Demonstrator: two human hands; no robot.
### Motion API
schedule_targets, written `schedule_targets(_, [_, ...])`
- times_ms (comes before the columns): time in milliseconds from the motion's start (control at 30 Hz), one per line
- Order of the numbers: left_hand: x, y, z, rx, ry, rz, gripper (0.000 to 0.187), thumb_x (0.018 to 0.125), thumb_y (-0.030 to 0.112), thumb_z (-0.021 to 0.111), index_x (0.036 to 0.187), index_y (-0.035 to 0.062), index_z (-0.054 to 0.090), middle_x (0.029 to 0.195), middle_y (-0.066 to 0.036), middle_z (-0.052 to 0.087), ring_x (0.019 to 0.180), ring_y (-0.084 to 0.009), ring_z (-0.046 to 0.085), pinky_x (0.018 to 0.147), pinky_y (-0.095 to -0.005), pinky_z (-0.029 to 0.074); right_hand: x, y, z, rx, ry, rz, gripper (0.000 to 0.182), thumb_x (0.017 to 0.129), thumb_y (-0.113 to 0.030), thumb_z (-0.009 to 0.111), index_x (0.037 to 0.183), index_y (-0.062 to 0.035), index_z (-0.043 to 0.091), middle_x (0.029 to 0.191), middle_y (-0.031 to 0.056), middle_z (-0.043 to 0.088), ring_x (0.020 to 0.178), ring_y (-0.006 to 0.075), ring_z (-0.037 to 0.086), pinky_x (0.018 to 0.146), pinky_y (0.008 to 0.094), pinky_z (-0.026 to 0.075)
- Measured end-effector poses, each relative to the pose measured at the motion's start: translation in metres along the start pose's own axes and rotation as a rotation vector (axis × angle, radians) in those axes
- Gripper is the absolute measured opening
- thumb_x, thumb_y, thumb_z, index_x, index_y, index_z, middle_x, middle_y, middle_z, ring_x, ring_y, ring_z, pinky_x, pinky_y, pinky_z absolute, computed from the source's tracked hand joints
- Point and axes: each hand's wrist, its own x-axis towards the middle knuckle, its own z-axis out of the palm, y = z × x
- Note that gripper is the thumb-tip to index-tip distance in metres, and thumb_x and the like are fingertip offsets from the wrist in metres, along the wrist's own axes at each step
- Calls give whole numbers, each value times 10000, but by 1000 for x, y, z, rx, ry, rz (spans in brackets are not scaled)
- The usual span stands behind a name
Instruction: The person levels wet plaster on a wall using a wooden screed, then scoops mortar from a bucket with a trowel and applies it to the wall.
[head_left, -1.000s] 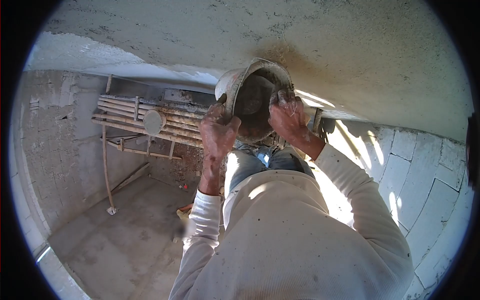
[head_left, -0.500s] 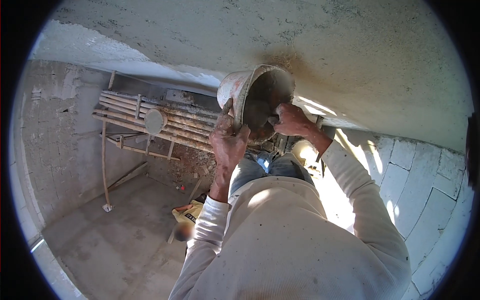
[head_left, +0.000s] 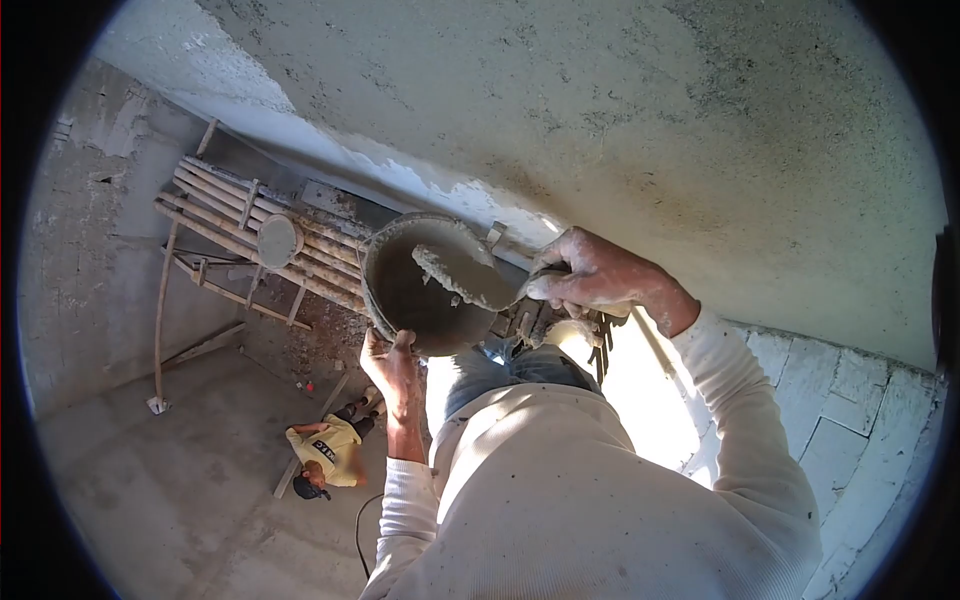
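My left hand [head_left: 395, 378] grips the near rim of a mortar-stained bucket [head_left: 395, 300], thumb and fingers closed on its edge. The bucket's mouth tilts up toward me, and its inside is dark and grey. Over the right side of that mouth, my right hand [head_left: 605, 275] is closed around the handle of a trowel [head_left: 497, 293]. Wet grey mortar [head_left: 440, 268] lies along the blade. Just beyond both hands rises a plastered wall [head_left: 640, 130], patchy and rough in places.
Left of the bucket, a scaffold of wooden poles [head_left: 330, 275] carries a round container [head_left: 278, 241]. Far below, another person [head_left: 335, 445] in a yellow shirt is on the concrete floor [head_left: 200, 460]. A pale block wall [head_left: 840, 440] stands at right.
My right hand has come out of the bucket, bringing the mortar-laden trowel into sight. The bucket now sits lower and farther left in view. The view has shifted, showing more of the other person.
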Motion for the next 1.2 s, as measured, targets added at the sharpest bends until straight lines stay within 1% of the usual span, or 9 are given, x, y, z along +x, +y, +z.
schedule_targets(100, [-1, -2, -21, 28, 3, 20, 125, 832, -19, 697, 930, 55, 676, 816, 15, 667, 657, -62, 564, 629, -235, 470, 20, 26, -42, 289, 138, 101, 360, 1007, -233, 768, 1091, 113, 716, 751, 68, 692, 593, 128, 661, 512, 281, 522])
schedule_targets(267, [-1, 7, -16, 107, 30, 51, 111, 830, -17, 702, 916, 47, 676, 804, 9, 670, 648, -61, 557, 608, -238, 468, -19, -8, -113, 82, 576, -260, 334, 1012, -258, 760, 1074, 68, 728, 748, 89, 678, 581, 118, 631, 473, 286, 509])
schedule_targets(367, [-2, 36, 13, 261, -18, 23, 150, 829, 6, 705, 974, -16, 738, 843, -27, 728, 769, -96, 617, 754, -269, 510, -39, -16, -88, -181, 528, -82, 326, 990, -261, 757, 1087, 51, 747, 762, 88, 685, 602, 151, 636, 524, 349, 527])
schedule_targets(433, [7, 32, 28, 308, -72, 12, 103, 825, 28, 712, 926, 9, 707, 830, -25, 714, 699, -90, 604, 650, -266, 505, -16, 1, -58, -498, 332, 195, 285, 983, -233, 737, 1075, 35, 772, 801, 114, 714, 659, 197, 675, 604, 412, 557])
schedule_targets(500, [6, 54, 55, 336, -145, -13, 101, 822, 28, 717, 922, 13, 708, 824, -20, 711, 699, -84, 590, 661, -274, 502, 26, 78, -13, -758, 519, -194, 277, 951, -225, 715, 1006, 40, 773, 825, 163, 732, 775, 301, 722, 770, 510, 565])
schedule_targets(667, [7, 83, 104, 352, -389, 83, 46, 843, 3, 727, 880, 16, 702, 787, 23, 675, 691, -58, 535, 641, -269, 457, 83, 93, 79, -1189, 852, -143, 330, 819, -137, 729, 1090, 48, 768, 1030, 194, 718, 958, 322, 692, 816, 456, 568])
schedule_targets(933, [8, 89, 135, 271, -515, 79, 127, 826, -40, 708, 949, -11, 721, 797, 3, 688, 675, -35, 550, 561, -247, 430, 50, 97, 69, -1165, 973, -122, 250, 806, -135, 713, 1009, -3, 776, 1033, 199, 716, 997, 353, 695, 807, 458, 572])
schedule_targets(1033, [14, 88, 139, 282, -550, 103, 147, 854, -77, 708, 975, 1, 734, 858, 3, 719, 735, -44, 604, 648, -237, 485, 37, 107, 88, -1140, 654, -28, 232, 824, -157, 705, 1015, -43, 768, 1126, 207, 719, 1099, 401, 690, 872, 498, 555])
schedule_targets(1200, [18, 77, 137, 376, -570, 127, 170, 859, -62, 714, 1017, -13, 748, 864, -4, 727, 753, -51, 610, 666, -247, 508, 49, 119, 78, -1127, 1215, -318, 185, 823, -168, 713, 976, -98, 792, 1047, 158, 705, 971, 363, 673, 871, 489, 542])
